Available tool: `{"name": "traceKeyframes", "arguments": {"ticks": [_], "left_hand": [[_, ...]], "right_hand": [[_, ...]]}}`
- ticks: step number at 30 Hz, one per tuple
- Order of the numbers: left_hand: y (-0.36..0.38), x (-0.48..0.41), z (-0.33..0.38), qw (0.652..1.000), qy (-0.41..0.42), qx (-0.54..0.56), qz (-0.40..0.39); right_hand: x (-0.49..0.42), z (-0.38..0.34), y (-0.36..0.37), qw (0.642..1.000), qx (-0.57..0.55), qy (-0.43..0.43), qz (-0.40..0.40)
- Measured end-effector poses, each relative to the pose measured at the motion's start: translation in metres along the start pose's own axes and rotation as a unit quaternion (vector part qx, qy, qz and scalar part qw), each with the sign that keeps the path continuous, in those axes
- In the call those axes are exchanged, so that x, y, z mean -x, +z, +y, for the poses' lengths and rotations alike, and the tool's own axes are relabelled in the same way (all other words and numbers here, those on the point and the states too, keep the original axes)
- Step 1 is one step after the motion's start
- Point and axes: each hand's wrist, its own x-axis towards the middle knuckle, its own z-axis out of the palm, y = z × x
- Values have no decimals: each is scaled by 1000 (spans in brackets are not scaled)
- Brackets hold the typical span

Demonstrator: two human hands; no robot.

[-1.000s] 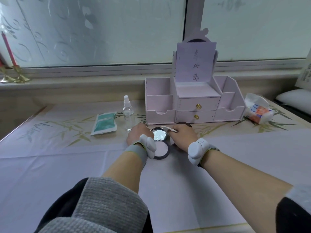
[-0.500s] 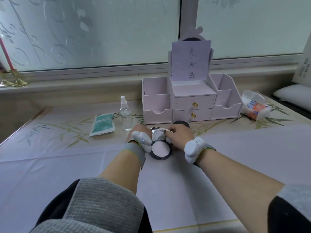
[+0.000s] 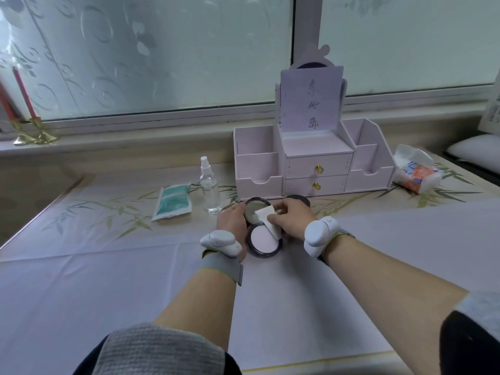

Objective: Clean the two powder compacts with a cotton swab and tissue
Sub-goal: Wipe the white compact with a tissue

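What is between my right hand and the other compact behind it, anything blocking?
Nothing visible. The second compact lies just behind the right hand, which holds a folded tissue over the open compact; the hand itself hides most of it.

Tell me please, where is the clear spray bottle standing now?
In the head view the spray bottle stands upright left of centre, between the green packet and the pink organizer, just beyond the left hand.
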Motion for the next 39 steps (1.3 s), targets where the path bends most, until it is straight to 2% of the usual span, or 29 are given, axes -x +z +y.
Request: {"name": "traceKeyframes", "arguments": {"ticks": [5,9,23,31,34,39], "left_hand": [[0,2,-2,1000,14,6,27],[-3,-10,-12,999,45,-15,17],[-6,-15,-10,999,31,-23,9],[-4,1,0,999,48,-8,13],[-3,2,-1,998,57,-5,6],[-3,5,0,999,55,2,4]], "right_hand": [[-7,-3,0,998,44,11,-31],[-9,-3,2,997,77,-9,-5],[4,-14,4,991,128,-35,30],[0,-25,9,981,173,-89,27],[-2,-29,9,980,152,-114,65],[-2,-27,17,988,105,-96,57]]}}
